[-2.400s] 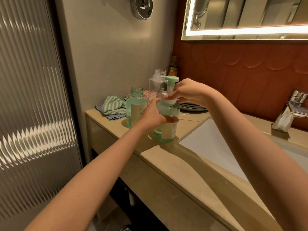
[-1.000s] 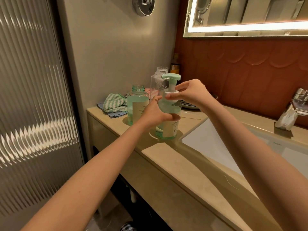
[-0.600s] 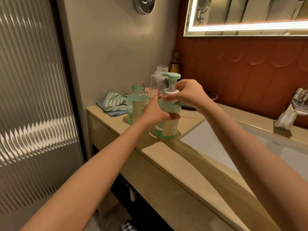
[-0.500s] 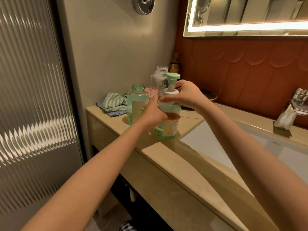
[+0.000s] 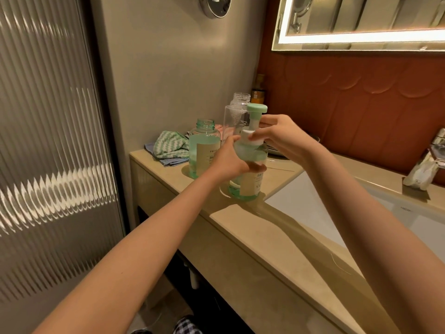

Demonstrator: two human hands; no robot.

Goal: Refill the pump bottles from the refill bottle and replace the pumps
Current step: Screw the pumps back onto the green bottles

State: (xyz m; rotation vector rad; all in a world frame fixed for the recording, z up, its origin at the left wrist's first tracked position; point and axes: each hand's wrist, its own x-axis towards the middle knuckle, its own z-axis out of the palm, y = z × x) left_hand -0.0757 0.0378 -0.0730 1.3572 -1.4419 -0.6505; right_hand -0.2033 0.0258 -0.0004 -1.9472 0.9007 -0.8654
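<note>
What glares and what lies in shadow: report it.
Head view: the mirror's light strip blows out white; head view: bright streaks glare on the ribbed glass panel; head view: dark shadows stretch across the counter from the pump bottle.

The left hand [image 5: 228, 161] covers the middle of the pump bottle [image 5: 249, 185], so its label reads only in part. The right hand's [image 5: 284, 136] fingers [image 5: 261, 138] hide most of the pump collar [image 5: 246, 134]. The clear bottle [image 5: 234, 114] behind is largely screened, as is a dark dish [image 5: 277, 153] beyond the right wrist. The tap [image 5: 437, 148] is cut off by the right edge.
</note>
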